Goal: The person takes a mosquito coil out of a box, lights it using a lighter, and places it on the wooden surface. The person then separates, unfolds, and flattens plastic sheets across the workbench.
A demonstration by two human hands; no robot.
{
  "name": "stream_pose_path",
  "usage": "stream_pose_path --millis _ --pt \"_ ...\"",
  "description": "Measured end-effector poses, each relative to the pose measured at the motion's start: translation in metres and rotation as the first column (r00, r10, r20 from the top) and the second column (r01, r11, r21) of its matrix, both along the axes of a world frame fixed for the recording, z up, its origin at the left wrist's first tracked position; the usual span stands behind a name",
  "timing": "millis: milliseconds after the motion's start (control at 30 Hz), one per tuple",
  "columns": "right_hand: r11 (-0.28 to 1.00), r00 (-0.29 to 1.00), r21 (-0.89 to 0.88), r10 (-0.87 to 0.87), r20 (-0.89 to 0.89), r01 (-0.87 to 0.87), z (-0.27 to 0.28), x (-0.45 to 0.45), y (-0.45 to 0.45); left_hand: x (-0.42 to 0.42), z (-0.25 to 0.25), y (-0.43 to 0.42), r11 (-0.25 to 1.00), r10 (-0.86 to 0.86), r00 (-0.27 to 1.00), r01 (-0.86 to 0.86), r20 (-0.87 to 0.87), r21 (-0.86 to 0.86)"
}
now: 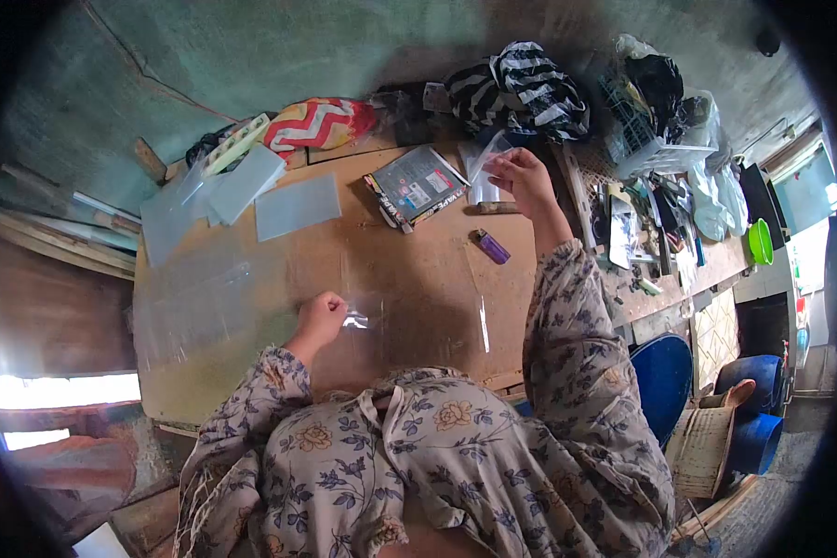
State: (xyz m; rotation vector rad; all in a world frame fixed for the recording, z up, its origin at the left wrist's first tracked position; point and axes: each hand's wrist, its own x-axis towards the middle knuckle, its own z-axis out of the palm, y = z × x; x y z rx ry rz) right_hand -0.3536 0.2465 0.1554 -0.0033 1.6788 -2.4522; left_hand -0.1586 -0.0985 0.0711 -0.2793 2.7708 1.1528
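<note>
A: what looked sketchy there?

B: On that tan table (414, 265) see-through plastic barely showed, so pieces could've been creased unnoticed. The box (417, 186) sat just left of the clear bag (482, 160), so I figured its corner could've snagged it.

A: and the grip?

B: Right hand (527, 181) was pinching the bag, far right, most of it showing left of the fingertips. Left hand (320, 319) was nearer, fingertips bunched at a clear film's (357, 319) left edge; couldn't tell if they'd pinched it. Purple lighter (493, 248) lay on the near side of the bag.
</note>
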Motion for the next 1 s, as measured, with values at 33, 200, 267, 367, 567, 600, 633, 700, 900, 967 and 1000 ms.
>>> stream_pose_path --millis 33,200,267,367,567,600,633,700,900,967,1000 --pt "0.998 1.000 -0.060 0.019 -0.002 -0.019 0.005 0.007 -0.004 -0.003 0.003 -0.002 1.000 0.003 1.000 -0.003 0.006 -0.002" --pt "0.995 0.996 -0.062 -0.082 -0.038 0.080 0.003 0.049 -0.011 -0.026 0.032 0.008 0.847 0.083 0.993 -0.118 0.090 0.519" --pt "0.992 0.992 0.012 -0.124 -0.032 0.124 -0.001 0.073 -0.018 -0.038 0.042 0.017 0.846 0.080 0.991 -0.126 0.111 0.518" --pt "0.970 0.987 0.222 -0.071 -0.142 0.102 -0.043 0.095 -0.040 -0.073 0.040 0.036 0.828 0.071 0.994 -0.107 0.086 0.550" --pt "0.784 0.914 0.546 -0.066 -0.400 0.295 -0.049 0.121 -0.098 -0.131 0.038 0.059 0.756 0.068 0.927 -0.288 0.368 0.588" --pt "0.677 0.912 0.667 -0.012 -0.410 0.309 -0.038 0.125 -0.101 -0.127 0.043 0.065 0.757 0.068 0.929 -0.286 0.365 0.587" --pt "0.680 0.912 0.665 -0.014 -0.410 0.310 -0.043 0.124 -0.103 -0.120 0.047 0.073 0.728 0.019 0.912 -0.294 0.410 0.619" --pt "0.733 0.817 0.571 0.036 -0.576 0.370 -0.052 0.124 -0.109 -0.102 0.064 0.088 0.701 -0.030 0.890 -0.306 0.455 0.644" --pt "0.962 0.966 0.274 0.075 -0.249 -0.004 -0.039 0.135 -0.112 -0.068 0.080 0.084 0.524 -0.225 0.937 -0.114 0.267 0.844" --pt "0.992 0.967 0.111 0.080 -0.243 -0.054 -0.034 0.137 -0.111 -0.070 0.076 0.073 0.498 -0.253 0.926 -0.122 0.279 0.859" --pt "0.995 0.982 0.042 0.092 -0.167 -0.086 -0.034 0.137 -0.108 -0.070 0.074 0.071 0.475 -0.283 0.915 -0.125 0.286 0.871"
